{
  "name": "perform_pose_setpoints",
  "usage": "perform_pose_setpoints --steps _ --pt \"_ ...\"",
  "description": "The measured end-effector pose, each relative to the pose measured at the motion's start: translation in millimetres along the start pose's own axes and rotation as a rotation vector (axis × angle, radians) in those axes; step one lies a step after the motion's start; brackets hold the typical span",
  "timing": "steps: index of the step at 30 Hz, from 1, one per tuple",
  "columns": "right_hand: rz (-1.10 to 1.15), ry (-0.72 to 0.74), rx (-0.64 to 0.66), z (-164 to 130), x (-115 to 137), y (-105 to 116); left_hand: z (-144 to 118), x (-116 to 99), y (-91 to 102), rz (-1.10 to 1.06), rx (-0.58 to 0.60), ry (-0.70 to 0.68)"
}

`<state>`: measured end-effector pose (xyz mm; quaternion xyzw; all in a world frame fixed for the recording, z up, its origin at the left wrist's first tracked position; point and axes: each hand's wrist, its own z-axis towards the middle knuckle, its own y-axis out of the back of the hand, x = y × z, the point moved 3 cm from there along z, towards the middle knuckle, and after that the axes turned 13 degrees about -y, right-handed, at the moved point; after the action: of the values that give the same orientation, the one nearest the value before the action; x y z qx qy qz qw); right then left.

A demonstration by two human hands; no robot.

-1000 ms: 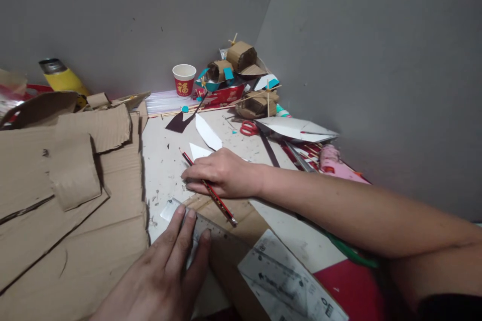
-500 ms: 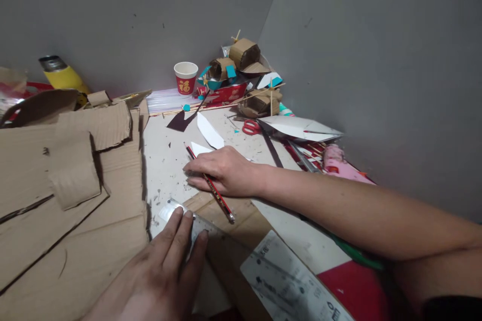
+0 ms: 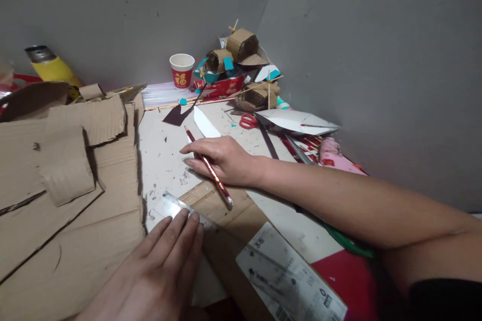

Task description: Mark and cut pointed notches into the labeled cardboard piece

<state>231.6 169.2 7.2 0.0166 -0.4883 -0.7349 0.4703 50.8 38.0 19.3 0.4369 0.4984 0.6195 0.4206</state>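
My right hand (image 3: 226, 160) holds a red and black pencil (image 3: 216, 180) slantwise between its fingers, above the upper end of a brown cardboard piece (image 3: 241, 205). The pencil's sharpened tip points away from me, and its eraser end towards me. My left hand (image 3: 158, 261) lies with stretched fingers on a clear plastic ruler (image 3: 171, 204). This ruler runs diagonally over the cardboard piece and over a white printed label (image 3: 278, 271) on it. Just beyond my right hand, a white leaf-shaped paper piece (image 3: 206, 123) lies on the table.
Stacked cardboard sheets (image 3: 109, 200) cover the left side. At the back stand a red and white paper cup (image 3: 182, 71), a yellow bottle (image 3: 56, 70) and cardboard models (image 3: 243, 46). Red-handled scissors (image 3: 248, 121) lie near a white boat-like paper shape (image 3: 293, 123). Grey walls close off the back and right.
The view has shifted slightly. My right hand has opened its fingers a little around the pencil, which has turned slightly. My left fingers have drawn closer together on the ruler.
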Motion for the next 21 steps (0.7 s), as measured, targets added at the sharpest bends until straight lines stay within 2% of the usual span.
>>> perform_pose_setpoints --steps 5,14,21 --pt "-0.012 -0.003 0.003 -0.3 -0.1 -1.2 -5.8 -2.9 -3.4 -0.030 0.029 -0.020" --pt "-0.025 -0.011 0.022 -0.5 -0.7 -1.6 -6.6 -6.3 -4.6 0.096 0.094 -0.064" --pt "-0.013 -0.003 0.018 -1.3 0.4 -3.1 -6.7 -8.7 -5.7 0.116 0.101 -0.078"
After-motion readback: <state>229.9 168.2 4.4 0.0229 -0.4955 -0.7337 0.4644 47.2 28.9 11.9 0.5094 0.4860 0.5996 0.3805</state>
